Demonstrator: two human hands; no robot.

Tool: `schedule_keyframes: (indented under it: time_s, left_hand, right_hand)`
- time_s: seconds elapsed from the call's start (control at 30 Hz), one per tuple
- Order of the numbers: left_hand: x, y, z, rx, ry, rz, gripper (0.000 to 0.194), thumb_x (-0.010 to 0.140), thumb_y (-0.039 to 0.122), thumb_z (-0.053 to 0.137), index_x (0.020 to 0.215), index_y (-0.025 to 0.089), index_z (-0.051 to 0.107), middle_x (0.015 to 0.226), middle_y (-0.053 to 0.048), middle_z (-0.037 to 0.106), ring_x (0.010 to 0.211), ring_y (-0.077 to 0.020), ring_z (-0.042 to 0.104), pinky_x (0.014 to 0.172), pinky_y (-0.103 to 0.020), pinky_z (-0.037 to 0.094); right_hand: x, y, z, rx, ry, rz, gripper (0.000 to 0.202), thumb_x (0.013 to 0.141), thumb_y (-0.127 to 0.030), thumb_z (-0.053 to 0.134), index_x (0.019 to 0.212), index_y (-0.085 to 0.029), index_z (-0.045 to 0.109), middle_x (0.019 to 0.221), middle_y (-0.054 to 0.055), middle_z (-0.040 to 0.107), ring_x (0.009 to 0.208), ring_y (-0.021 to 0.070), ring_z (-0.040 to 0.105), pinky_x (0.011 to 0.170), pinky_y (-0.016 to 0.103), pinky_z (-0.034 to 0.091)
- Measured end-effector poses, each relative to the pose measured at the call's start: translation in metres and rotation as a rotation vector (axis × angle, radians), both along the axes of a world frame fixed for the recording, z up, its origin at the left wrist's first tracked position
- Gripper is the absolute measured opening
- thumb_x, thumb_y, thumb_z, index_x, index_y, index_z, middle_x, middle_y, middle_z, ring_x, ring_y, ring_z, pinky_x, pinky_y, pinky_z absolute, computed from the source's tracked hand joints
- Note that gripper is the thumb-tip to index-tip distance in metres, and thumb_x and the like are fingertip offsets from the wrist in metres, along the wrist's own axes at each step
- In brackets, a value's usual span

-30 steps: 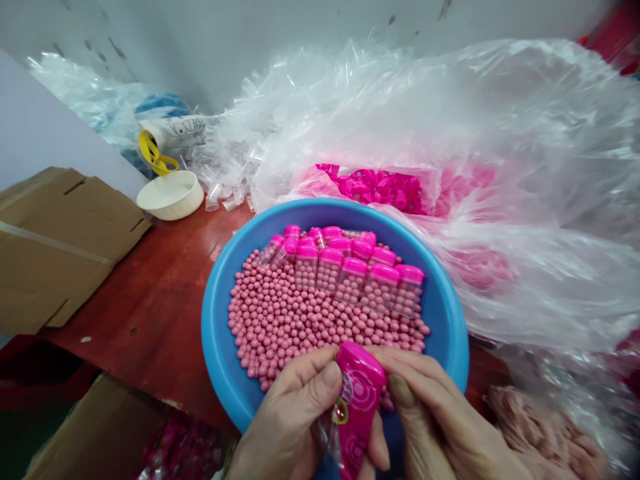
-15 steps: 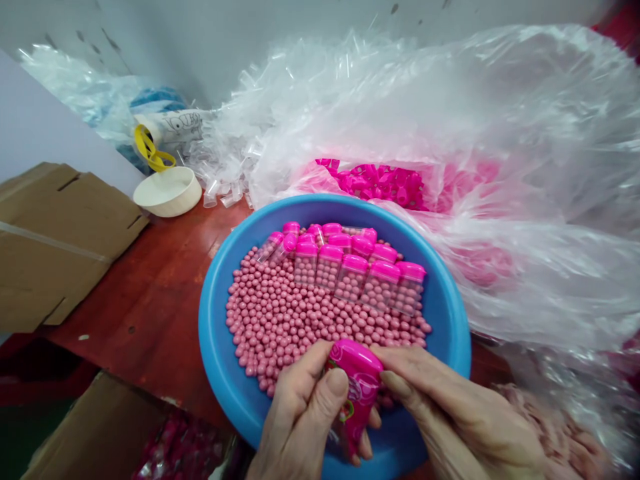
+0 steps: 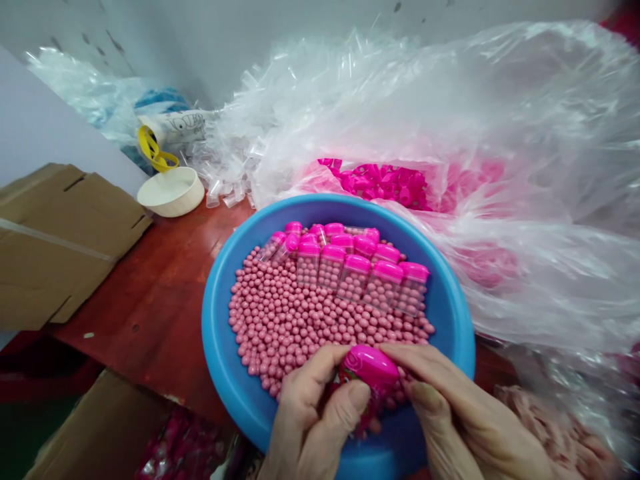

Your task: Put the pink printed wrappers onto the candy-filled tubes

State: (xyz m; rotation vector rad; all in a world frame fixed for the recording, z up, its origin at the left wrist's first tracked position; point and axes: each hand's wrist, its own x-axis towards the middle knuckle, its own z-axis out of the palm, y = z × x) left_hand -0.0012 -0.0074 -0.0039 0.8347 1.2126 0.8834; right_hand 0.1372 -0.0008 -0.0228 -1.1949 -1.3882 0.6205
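Observation:
A small candy box (image 3: 371, 368) with a glossy pink cap and a printed pink wrapper is held over the near side of a blue basin (image 3: 219, 347). My left hand (image 3: 320, 413) is closed around its left side, the thumb pressed across the front. At the right edge, my right hand (image 3: 460, 413) closes on the box with its fingertips by the cap; part of its grip is hidden. Pink candy balls (image 3: 290, 313) fill the basin. Several clear candy boxes (image 3: 356, 277) with pink caps lie on the balls toward the far side.
Behind the basin, a plastic bag (image 3: 500, 120) holds pink caps (image 3: 385, 183). Clear empty tubes (image 3: 225, 190), a white bowl (image 3: 173, 193) and a yellow tape ring (image 3: 156, 152) are at the back left. A cardboard box (image 3: 65, 240) stands left on the red table (image 3: 150, 300).
The candy box has moved slightly right and tilted, so its cap faces me more and less of its printed front shows. Both hands shifted right with it.

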Motion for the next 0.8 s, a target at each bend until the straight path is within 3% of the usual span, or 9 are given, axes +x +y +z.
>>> schedule_keyframes:
  time_s: [0.07,0.13,0.23,0.43,0.53,0.63,0.73,0.8]
  left_hand:
    - [-0.001,-0.005,-0.006,0.056,0.159,0.077,0.033,0.079,0.037,0.064,0.108,0.021,0.068,0.095,-0.008,0.071,0.08,-0.0219,0.064,0.073,-0.032,0.052]
    - [-0.001,-0.01,-0.01,0.125,0.254,0.106,0.035,0.076,0.034,0.067,0.108,0.022,0.069,0.104,-0.008,0.071,0.09,-0.0258,0.064,0.08,-0.035,0.051]
    - [0.0,-0.012,-0.011,0.17,0.3,0.104,0.033,0.074,0.033,0.069,0.106,0.024,0.072,0.099,-0.007,0.074,0.089,-0.0267,0.065,0.082,-0.037,0.051]
    - [0.001,-0.003,0.003,0.085,0.31,0.163,0.02,0.071,0.038,0.072,0.087,0.027,0.078,0.079,-0.003,0.076,0.074,-0.0233,0.065,0.077,-0.034,0.05]
    - [0.0,0.001,0.005,0.033,0.137,0.122,0.022,0.077,0.043,0.065,0.086,0.027,0.077,0.083,-0.003,0.075,0.08,-0.0217,0.065,0.076,-0.03,0.048]
    - [-0.001,0.004,0.003,-0.129,-0.25,0.086,0.029,0.08,0.047,0.061,0.088,0.022,0.074,0.086,-0.004,0.074,0.081,-0.0183,0.064,0.073,-0.027,0.047]
    - [-0.001,0.008,-0.001,-0.262,-0.612,-0.052,0.03,0.069,0.039,0.076,0.091,0.019,0.069,0.076,-0.002,0.07,0.064,-0.0106,0.061,0.064,-0.022,0.045]
    - [0.0,0.012,-0.001,-0.282,-0.694,-0.106,0.035,0.062,0.03,0.082,0.091,0.017,0.067,0.073,-0.002,0.068,0.06,-0.0088,0.06,0.062,-0.021,0.043]
  right_hand:
    - [-0.001,0.002,0.001,-0.003,0.027,0.001,0.023,0.085,-0.022,0.064,0.105,-0.031,0.071,0.096,0.0,0.07,0.089,0.0136,0.066,0.078,0.019,0.054]
    - [0.001,0.004,0.002,-0.052,0.077,0.088,0.023,0.083,-0.026,0.066,0.104,-0.034,0.072,0.097,0.0,0.068,0.088,0.0131,0.067,0.074,0.017,0.056]
    - [0.007,0.006,0.002,-0.099,0.09,0.286,0.03,0.084,-0.02,0.065,0.108,-0.038,0.069,0.095,-0.001,0.068,0.082,0.0119,0.069,0.068,0.015,0.059]
    - [0.012,0.002,0.003,0.021,-0.179,0.367,0.05,0.083,-0.001,0.057,0.125,-0.029,0.06,0.098,0.002,0.067,0.086,0.0111,0.066,0.075,0.014,0.055]
    - [0.008,0.0,0.005,0.027,-0.117,0.249,0.048,0.082,0.001,0.058,0.118,-0.029,0.063,0.096,0.0,0.067,0.087,0.0106,0.064,0.08,0.016,0.052]
    - [0.007,-0.001,0.005,0.027,0.003,0.1,0.041,0.08,0.002,0.06,0.106,-0.029,0.069,0.09,-0.003,0.067,0.082,0.0099,0.064,0.079,0.015,0.05]
    - [0.01,0.003,0.003,0.016,0.096,0.195,0.032,0.081,-0.003,0.061,0.1,-0.028,0.07,0.086,-0.002,0.069,0.081,0.0129,0.065,0.076,0.02,0.053]
    - [0.012,0.006,0.001,0.029,0.127,0.263,0.029,0.082,-0.006,0.062,0.099,-0.028,0.07,0.083,-0.002,0.071,0.082,0.0147,0.064,0.076,0.024,0.054]
